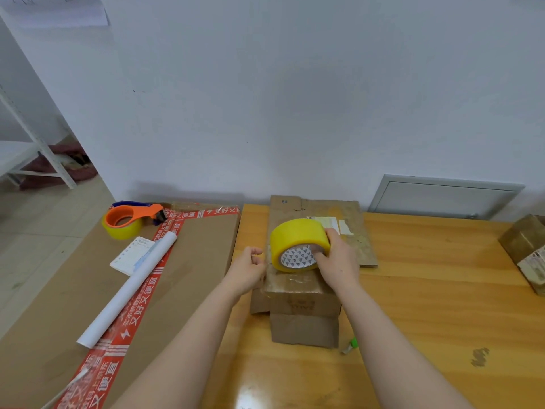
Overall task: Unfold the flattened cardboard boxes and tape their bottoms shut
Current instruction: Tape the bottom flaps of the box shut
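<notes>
Shelving of white metal (pixel 38 143) stands on the floor at the far left. Next to it lies a large flat cardboard sheet (pixel 206 246) edged with red printed tape. On the sheet rest an orange tape dispenser (pixel 129 221) loaded with a yellow roll, a small printed paper slip (pixel 129 256), and a white paper tube (pixel 129 287) that lies aslant, its far end over the slip.

The sheet's right edge meets a wooden table (pixel 427 290). The left hand (pixel 249 268) hovers at the table's left side, just beside the roll, with its fingers curled and the thumb against the forefinger. A yellowish speck shows at the fingertips, but I cannot tell whether they pinch the tape's loose end.

A small cardboard box (pixel 303 293) sits in the middle of the table near its left edge, with its glossy taped face upward and a flap jutting out at the left. A yellow tape roll (pixel 298 243) stands on edge on top of the box. The right hand (pixel 336 261) grips this roll, with fingers hooked into the patterned core and the thumb over the outer rim.

Behind the box a flattened cardboard box (pixel 359 240) lies against the wall, bearing pale labels. A small green-tipped object (pixel 351 345) lies just right of the box's near corner. Farther right a grey wall panel (pixel 442 197) sits low on the wall, and another taped box (pixel 528 249) rests at the table's right edge.
</notes>
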